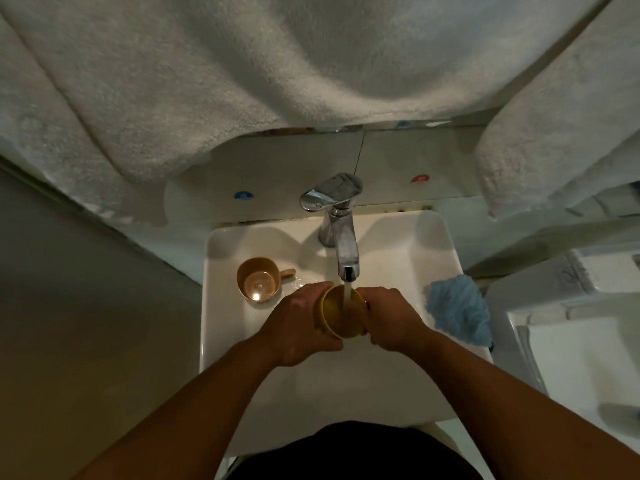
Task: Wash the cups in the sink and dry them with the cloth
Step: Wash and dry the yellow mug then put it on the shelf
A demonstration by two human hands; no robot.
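Both hands wrap the yellow cup (pixel 341 315) from either side: the left hand (pixel 300 327) curls round its near wall, the right hand (pixel 389 320) clasps the far side, holding the mouth up under the running stream so water fills it. The chrome tap (pixel 337 220) pours straight in. The tan cup (pixel 259 279) stands upright on the sink (pixel 433 244) ledge to the left, apart from the hands, probably waiting its turn. The blue cloth (pixel 459 311) lies on the right rim, near for drying. White towels (pixel 242 81) hang above.
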